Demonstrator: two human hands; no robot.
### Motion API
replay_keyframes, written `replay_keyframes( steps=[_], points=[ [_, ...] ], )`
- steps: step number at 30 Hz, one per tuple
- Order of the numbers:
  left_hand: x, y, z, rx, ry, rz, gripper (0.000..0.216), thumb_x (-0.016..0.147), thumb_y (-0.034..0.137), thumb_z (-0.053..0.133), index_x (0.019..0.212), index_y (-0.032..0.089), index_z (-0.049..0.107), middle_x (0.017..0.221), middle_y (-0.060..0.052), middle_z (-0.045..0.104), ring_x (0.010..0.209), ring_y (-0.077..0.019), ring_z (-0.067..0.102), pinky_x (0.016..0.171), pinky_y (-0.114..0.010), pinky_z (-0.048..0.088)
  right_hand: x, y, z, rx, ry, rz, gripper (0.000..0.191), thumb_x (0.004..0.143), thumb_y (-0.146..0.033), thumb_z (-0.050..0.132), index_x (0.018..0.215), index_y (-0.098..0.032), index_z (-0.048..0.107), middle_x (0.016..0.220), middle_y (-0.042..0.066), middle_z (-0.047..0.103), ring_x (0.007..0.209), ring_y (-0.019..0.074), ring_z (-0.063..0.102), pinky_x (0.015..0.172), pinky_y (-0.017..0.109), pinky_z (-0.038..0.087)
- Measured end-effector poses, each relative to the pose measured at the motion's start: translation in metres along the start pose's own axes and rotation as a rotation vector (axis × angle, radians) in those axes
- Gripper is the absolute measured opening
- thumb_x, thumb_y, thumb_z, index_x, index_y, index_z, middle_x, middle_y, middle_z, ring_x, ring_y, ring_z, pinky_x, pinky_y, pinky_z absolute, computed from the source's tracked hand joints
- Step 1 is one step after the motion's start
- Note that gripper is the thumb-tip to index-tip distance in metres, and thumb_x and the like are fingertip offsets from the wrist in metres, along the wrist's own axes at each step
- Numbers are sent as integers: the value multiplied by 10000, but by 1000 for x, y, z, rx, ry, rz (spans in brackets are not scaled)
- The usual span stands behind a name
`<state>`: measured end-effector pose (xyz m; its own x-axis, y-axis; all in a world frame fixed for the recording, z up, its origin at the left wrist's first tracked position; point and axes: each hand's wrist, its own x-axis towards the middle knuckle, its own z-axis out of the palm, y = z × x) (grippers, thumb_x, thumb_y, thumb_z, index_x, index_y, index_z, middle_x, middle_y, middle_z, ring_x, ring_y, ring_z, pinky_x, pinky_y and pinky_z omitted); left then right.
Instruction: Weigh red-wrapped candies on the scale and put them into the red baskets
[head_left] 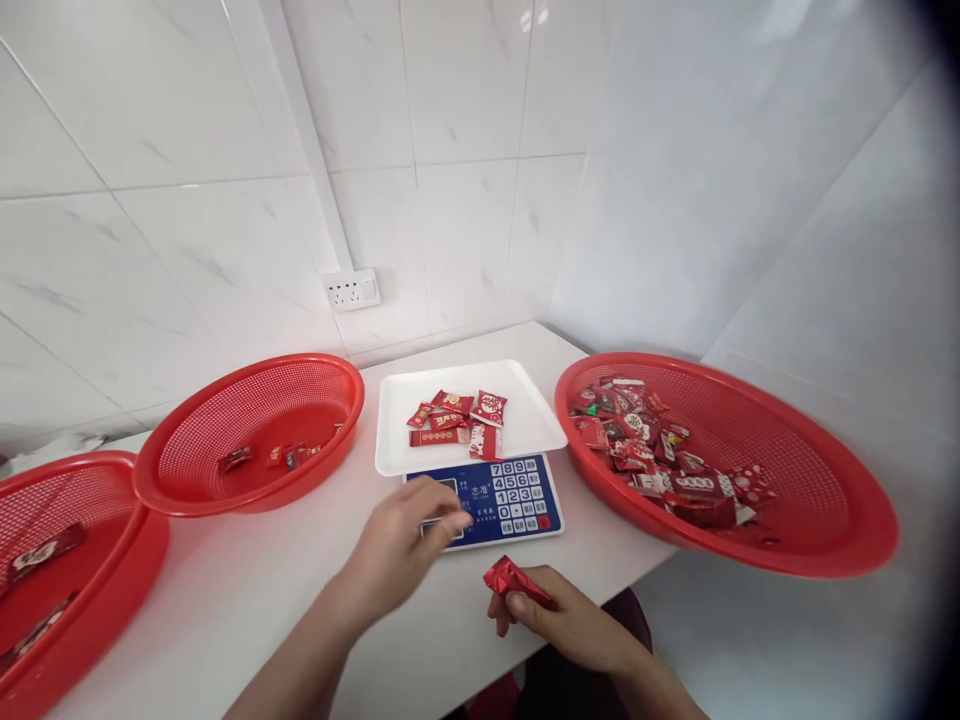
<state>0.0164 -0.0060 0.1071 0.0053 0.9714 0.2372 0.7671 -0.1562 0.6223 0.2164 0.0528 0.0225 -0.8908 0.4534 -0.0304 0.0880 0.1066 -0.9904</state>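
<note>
My right hand [551, 605] is closed around a shiny red wrapped candy [517, 580], held low in front of the scale. My left hand [401, 545] hovers by the scale's display with its fingers loosely curled. A gap shows between its thumb and forefinger, and I see nothing in them. The digital scale [487, 520] has a blue keypad panel and a white tray [401, 440] on top. Several red candy packets [450, 420] lie on that tray. My left hand partly covers the display.
On the right, a large red plastic basket [825, 500] holds many mixed red packets. Two more red baskets stand to the left, the middle one [187, 450] and the near one [112, 560], with a few packets each. A wall socket [352, 290] is behind the white table [247, 600].
</note>
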Motion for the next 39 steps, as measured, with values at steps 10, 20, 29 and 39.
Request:
replay_keyframes(
  steps=[10,20,29,39],
  points=[
    [-76,-35,-20,302,301,-531,276,824,468,426,904,255,584,972,-19,632,828,-185,612,549,-229,479,0,39,-1,28,82,27,413,841,-493,425,872,-126,613,749,64,615,683,163,543,664,291,440],
    [-102,-8,-13,511,398,-624,372,836,451,412,1137,244,486,1208,-64,533,1080,-244,516,817,-363,479,-6,36,2,-275,1,-117,348,852,-424,428,850,-145,637,817,77,642,757,184,586,696,274,440],
    [-123,-21,-20,588,352,-558,468,842,447,416,1242,204,418,1310,-102,442,1235,-248,372,975,-420,370,-9,40,5,-239,52,-122,360,835,-444,444,903,-149,640,874,88,675,808,213,618,741,305,469],
    [-80,-93,-56,823,249,-342,535,852,411,416,1326,170,359,1393,-116,371,1323,-302,210,1040,-509,221,-2,50,21,-466,344,-111,370,822,-437,440,964,-162,643,894,104,684,835,238,626,752,344,488]
  ],
)
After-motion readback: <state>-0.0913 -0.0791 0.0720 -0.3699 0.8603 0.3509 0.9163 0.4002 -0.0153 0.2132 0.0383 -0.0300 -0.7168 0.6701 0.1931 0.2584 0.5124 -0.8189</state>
